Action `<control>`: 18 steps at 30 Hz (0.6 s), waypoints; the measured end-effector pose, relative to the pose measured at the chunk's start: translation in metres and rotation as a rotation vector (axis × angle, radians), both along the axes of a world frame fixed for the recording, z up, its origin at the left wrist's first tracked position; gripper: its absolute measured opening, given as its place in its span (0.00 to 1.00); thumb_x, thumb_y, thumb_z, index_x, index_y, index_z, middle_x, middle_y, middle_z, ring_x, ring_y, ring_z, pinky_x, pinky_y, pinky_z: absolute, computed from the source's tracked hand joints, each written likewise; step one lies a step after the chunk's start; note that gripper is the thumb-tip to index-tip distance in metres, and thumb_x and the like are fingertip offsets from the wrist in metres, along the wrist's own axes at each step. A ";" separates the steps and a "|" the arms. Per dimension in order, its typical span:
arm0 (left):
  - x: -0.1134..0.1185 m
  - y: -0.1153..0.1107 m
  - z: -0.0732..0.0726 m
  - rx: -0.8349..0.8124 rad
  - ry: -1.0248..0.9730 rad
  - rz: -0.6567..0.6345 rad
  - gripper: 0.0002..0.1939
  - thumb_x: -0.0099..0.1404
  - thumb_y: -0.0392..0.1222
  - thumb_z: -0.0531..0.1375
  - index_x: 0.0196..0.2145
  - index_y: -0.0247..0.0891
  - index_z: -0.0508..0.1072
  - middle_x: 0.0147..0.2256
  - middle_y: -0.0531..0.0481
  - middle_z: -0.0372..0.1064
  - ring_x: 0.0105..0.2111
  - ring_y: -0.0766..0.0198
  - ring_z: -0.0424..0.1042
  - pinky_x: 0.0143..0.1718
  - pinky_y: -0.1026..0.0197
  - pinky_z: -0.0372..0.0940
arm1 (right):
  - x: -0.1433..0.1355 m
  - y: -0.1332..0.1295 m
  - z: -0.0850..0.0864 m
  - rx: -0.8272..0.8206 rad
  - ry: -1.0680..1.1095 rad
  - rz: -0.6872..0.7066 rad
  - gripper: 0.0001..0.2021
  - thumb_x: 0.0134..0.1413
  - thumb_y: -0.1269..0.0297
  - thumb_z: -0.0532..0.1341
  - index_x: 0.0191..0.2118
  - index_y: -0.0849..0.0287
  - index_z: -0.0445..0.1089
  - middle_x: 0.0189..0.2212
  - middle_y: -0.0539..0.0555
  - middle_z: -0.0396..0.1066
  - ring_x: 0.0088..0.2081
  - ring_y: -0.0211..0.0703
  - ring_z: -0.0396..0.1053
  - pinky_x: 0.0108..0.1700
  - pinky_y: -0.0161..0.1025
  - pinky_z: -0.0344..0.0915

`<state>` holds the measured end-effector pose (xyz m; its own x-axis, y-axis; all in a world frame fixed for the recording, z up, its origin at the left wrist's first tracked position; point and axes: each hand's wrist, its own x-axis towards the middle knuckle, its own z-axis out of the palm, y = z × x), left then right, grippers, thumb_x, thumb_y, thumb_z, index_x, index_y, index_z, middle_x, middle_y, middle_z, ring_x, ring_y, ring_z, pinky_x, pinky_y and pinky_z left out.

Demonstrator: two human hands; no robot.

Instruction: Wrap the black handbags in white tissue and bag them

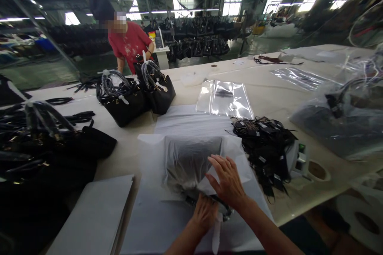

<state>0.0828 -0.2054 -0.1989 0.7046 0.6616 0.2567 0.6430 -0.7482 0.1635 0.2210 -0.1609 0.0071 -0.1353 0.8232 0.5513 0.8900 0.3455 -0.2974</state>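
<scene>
A dark bag (191,159) lies in front of me under thin white tissue paper (149,159), on a stack of white sheets (140,223). Its wrapped handles point toward me, with a white strip (216,237) hanging beside them. My left hand (206,209) is closed at the handle end, its fingertips partly hidden under the paper edge, so what they hold is unclear. My right hand (227,179) is spread over the right part of the bag, with fingers apart, touching the tissue.
Black handbags (128,103) stand behind and at the left (36,167). Right of the paper lie black tags (263,147), a tape roll (317,170) and a plastic-covered bag (338,115). Clear plastic sleeves (224,97) lie behind. A person in red (130,44) stands across the table.
</scene>
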 end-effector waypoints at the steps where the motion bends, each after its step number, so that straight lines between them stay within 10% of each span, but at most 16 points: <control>1: 0.005 0.007 0.000 0.003 0.001 0.014 0.18 0.65 0.33 0.49 0.48 0.40 0.70 0.37 0.46 0.72 0.41 0.54 0.71 0.52 0.44 0.62 | -0.002 0.007 -0.006 -0.065 -0.028 -0.014 0.21 0.58 0.61 0.57 0.55 0.63 0.60 0.49 0.63 0.67 0.50 0.51 0.62 0.55 0.52 0.52; 6: 0.002 0.021 0.016 -0.086 0.100 -0.029 0.17 0.65 0.34 0.49 0.50 0.37 0.69 0.40 0.41 0.72 0.44 0.52 0.69 0.52 0.44 0.60 | -0.003 -0.013 -0.048 -0.325 -0.097 -0.001 0.24 0.55 0.62 0.60 0.56 0.62 0.60 0.36 0.57 0.71 0.39 0.48 0.67 0.49 0.49 0.53; 12: -0.048 -0.014 0.045 -0.339 0.288 -0.071 0.14 0.62 0.34 0.52 0.46 0.40 0.68 0.39 0.45 0.69 0.41 0.57 0.67 0.50 0.46 0.60 | 0.025 -0.074 -0.106 -0.398 -0.104 -0.016 0.22 0.50 0.54 0.63 0.50 0.57 0.66 0.46 0.58 0.69 0.49 0.51 0.63 0.56 0.51 0.47; 18: -0.112 -0.030 0.019 0.064 0.145 -0.237 0.23 0.57 0.38 0.57 0.51 0.40 0.65 0.43 0.46 0.69 0.46 0.55 0.66 0.51 0.52 0.60 | 0.067 -0.104 -0.138 -0.360 -0.073 -0.098 0.10 0.58 0.60 0.57 0.42 0.56 0.69 0.38 0.54 0.72 0.42 0.43 0.67 0.51 0.45 0.56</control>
